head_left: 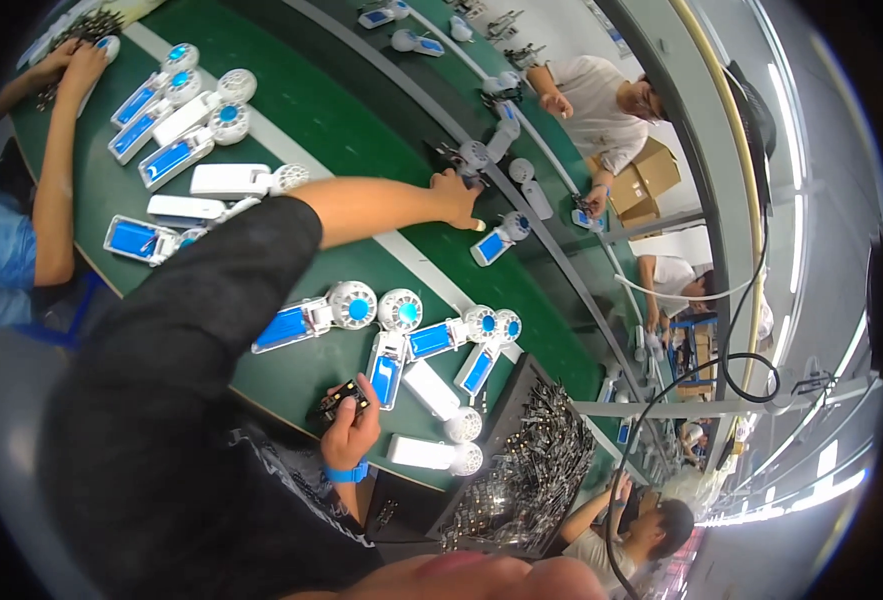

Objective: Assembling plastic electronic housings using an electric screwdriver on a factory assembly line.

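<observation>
My left hand (453,200) reaches across the green table to the dark strip along its far side. Its fingers are bent beside a white handheld fan (474,154) and some dark wiring; what they grip is hidden. One finger has a pale-yellow covered tip. My right hand (351,430), with a blue wristband, is closed on a small black circuit board (349,394) with bright spots, close to the table's near edge. Beyond it lie several white handheld fans (399,310) with round heads and blue-faced handles; some show plain white backs.
A dark tray (521,375) piled with metal-tipped black parts (526,470) stands to the right. More fans (176,160) lie to the left, near a co-worker's arm (58,170). People (601,110) work across the line beside a cardboard box (646,180). A black cable (651,400) hangs at the right.
</observation>
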`<control>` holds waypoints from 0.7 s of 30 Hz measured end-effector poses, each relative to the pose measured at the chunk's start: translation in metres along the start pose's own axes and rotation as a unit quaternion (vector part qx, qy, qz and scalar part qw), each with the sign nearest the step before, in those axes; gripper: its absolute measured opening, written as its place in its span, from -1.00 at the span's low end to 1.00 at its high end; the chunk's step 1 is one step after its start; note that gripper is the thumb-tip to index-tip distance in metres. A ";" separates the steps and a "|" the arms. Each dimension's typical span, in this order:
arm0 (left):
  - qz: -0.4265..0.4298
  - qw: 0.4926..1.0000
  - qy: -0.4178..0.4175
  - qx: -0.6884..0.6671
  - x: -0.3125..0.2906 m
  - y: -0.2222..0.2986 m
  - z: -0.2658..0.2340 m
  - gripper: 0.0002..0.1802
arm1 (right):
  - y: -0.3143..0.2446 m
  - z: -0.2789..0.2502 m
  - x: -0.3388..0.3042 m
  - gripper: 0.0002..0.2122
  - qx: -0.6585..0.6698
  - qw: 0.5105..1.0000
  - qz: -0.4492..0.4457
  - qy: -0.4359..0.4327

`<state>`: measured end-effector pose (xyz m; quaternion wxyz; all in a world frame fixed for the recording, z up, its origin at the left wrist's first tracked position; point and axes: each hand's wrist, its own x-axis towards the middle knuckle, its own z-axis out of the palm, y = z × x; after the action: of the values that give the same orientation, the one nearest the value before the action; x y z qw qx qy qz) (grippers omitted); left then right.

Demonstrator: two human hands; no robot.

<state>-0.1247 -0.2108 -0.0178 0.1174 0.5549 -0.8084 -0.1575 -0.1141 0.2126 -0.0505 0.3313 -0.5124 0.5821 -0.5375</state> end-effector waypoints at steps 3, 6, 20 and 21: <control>-0.043 0.995 0.092 0.015 0.049 -0.009 0.047 -0.23 | -0.001 0.000 0.008 -0.68 -0.016 1.000 0.000 -0.014; -0.009 0.987 0.158 -0.018 0.079 -0.031 0.061 -0.30 | 0.003 -0.004 0.008 -0.70 -0.020 1.000 0.003 -0.013; 0.063 0.981 -0.131 0.125 -0.018 -0.131 -0.138 -0.55 | 0.017 -0.013 -0.003 -0.74 -0.033 0.991 -0.129 0.025; 0.073 0.977 -0.159 0.122 -0.064 -0.117 -0.149 -0.55 | 0.013 -0.012 -0.004 -0.74 -0.027 0.992 -0.120 0.021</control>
<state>0.0529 -0.2087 0.0735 -0.0704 0.4723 -0.8682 -0.1352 -0.1277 0.2186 -0.0615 0.2384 -0.5755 0.5377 -0.5682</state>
